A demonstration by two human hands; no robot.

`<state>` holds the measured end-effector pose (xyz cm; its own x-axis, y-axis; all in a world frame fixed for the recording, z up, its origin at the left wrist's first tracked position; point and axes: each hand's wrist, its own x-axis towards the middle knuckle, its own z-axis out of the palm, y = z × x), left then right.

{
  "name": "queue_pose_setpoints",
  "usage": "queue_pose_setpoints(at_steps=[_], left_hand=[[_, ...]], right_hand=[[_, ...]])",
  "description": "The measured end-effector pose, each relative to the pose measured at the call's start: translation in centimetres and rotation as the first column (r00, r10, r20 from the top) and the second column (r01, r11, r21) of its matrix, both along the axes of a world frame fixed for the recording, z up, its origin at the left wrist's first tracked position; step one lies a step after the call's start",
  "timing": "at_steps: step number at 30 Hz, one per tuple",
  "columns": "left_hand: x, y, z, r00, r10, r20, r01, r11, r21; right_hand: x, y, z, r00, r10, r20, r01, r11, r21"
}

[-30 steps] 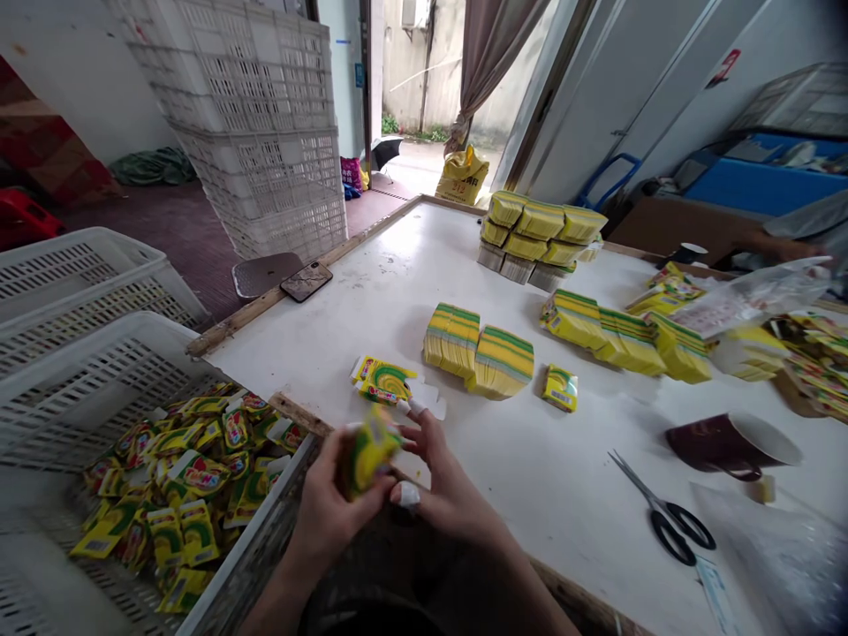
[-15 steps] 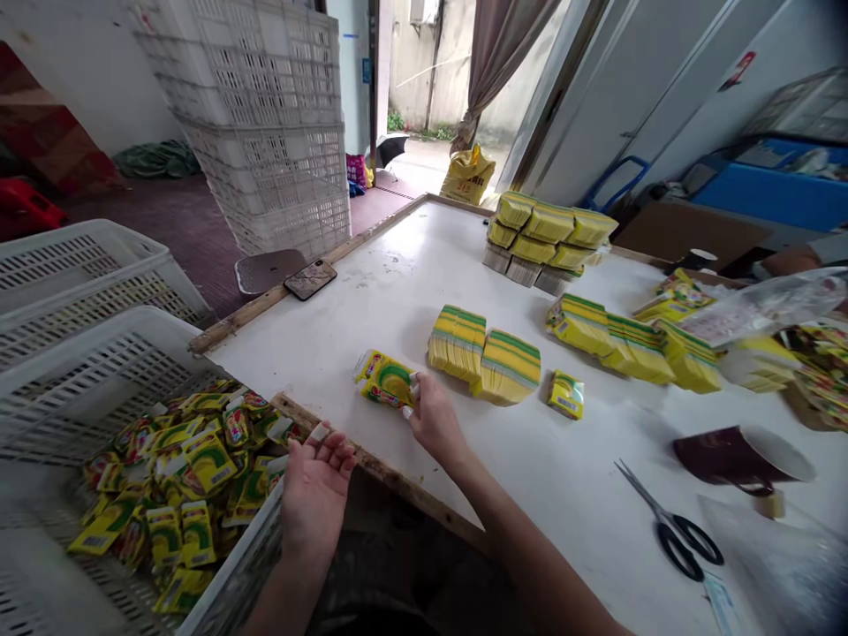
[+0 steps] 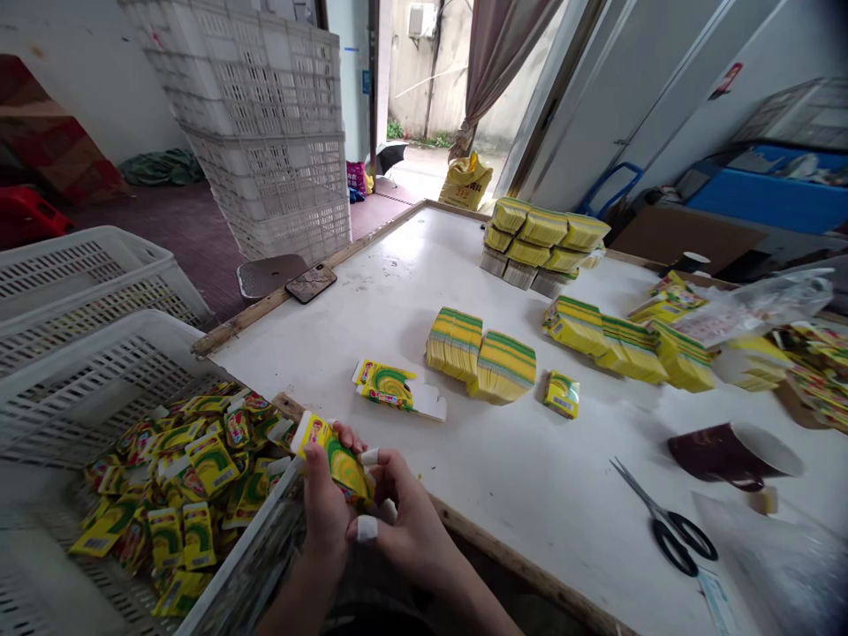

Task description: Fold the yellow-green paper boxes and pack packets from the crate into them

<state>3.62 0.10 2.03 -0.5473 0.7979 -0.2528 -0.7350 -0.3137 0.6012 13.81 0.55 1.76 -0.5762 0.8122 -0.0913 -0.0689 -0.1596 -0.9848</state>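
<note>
A small yellow carton (image 3: 345, 466) with a green swirl is held tilted above the table's near edge. My left hand (image 3: 324, 508) is closed around it, thumb on its near side and fingers behind. At its lower right end, my right hand (image 3: 412, 519) pinches the carton; white tape wraps its thumb and a finger. What the right fingertips do at that end is partly hidden. Beyond my hands, another flattened carton (image 3: 388, 385) lies on the table with a white flap sticking out. Two stacks of flat yellow-green cartons (image 3: 507, 364) stand behind it, near a small closed box (image 3: 562, 394).
At my left, a white plastic crate (image 3: 149, 340) holds many yellow boxes. To the right lie scissors (image 3: 662, 521) and a dark mug (image 3: 725, 455). More carton stacks (image 3: 543, 238) stand at the back. A phone (image 3: 311, 283) rests by the left edge.
My right hand has come back from the table toward my left hand. A carton is now between both hands, and a flattened one with its flap showing lies where the right hand was.
</note>
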Motion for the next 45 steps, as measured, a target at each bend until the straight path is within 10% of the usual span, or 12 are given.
queue_pose_setpoints(at_steps=[6, 10, 13, 17, 20, 24, 29, 34, 39, 45], left_hand=[[-0.3, -0.5, -1.9, 0.953, -0.138, -0.271, 0.125, 0.990, -0.063], [-1.4, -0.4, -2.3, 0.910, -0.181, -0.373, 0.140, 0.981, -0.136], [-3.7, -0.6, -1.0, 0.828, -0.251, -0.502, 0.243, 0.967, -0.081], [-6.1, -1.0, 1.4, 0.493, -0.400, -0.772, 0.365, 0.901, -0.234], [-5.3, -0.9, 1.9, 0.143, -0.583, -0.800, 0.381, 0.778, -0.499], [-3.0, -0.8, 0.7, 0.005, -0.565, -0.825, 0.278, 0.793, -0.542], [-1.9, -1.6, -0.8, -0.082, -0.443, -0.893, 0.186, 0.873, -0.450], [-1.5, -1.7, -0.8, -0.067, -0.346, -0.936, 0.232, 0.907, -0.352], [-0.9, -1.7, -0.6, -0.154, -0.313, -0.937, 0.311, 0.885, -0.346], [-0.9, -1.8, -0.5, -0.161, -0.274, -0.948, 0.305, 0.900, -0.312]], right_hand=[[2.0, 2.5, 0.4, 0.994, -0.110, -0.017, 0.110, 0.994, 0.009], [3.9, 3.6, 0.5, 0.970, -0.190, 0.152, 0.137, 0.943, 0.305], [5.2, 4.2, 1.1, 0.928, -0.302, 0.219, 0.123, 0.803, 0.583], [5.8, 4.3, 2.6, 0.887, -0.319, 0.335, -0.113, 0.552, 0.826], [5.3, 3.6, 3.0, 0.888, -0.249, 0.386, -0.241, 0.463, 0.853], [4.9, 2.7, 1.8, 0.894, -0.396, 0.209, 0.106, 0.641, 0.760], [4.0, 2.8, 0.2, 0.958, -0.282, 0.047, 0.272, 0.951, 0.149], [2.5, 2.6, 1.1, 0.889, -0.427, -0.164, 0.414, 0.904, -0.108], [2.8, 1.9, 1.5, 0.957, -0.193, -0.215, 0.104, 0.925, -0.366], [2.9, 2.1, 1.2, 0.969, -0.141, -0.204, 0.070, 0.944, -0.321]])
